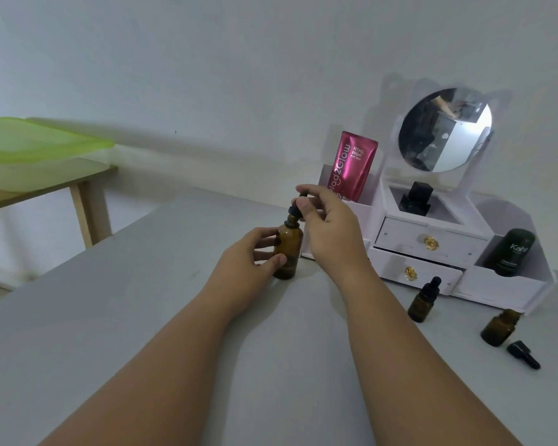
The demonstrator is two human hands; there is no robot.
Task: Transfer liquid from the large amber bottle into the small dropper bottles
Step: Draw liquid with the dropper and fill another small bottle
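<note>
While the left hand (255, 252) wraps its fingers round the large amber bottle (288, 252) standing on the table (142, 317), the right hand (326, 226) pinches the dropper top (298, 209) at its neck; capped small bottle (422, 300) and open small bottle (500, 328) sit off at 4 o'clock, loose cap (524, 354) just beside the open one

White vanity organizer (432, 243) with round mirror (445, 130), pink tube (351, 165), dark bottle (511, 252); green-lidded tub (29, 146).

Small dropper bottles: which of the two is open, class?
The right-hand small bottle: its neck is bare and its black cap lies beside it. The other small bottle, to its left, is capped.
</note>
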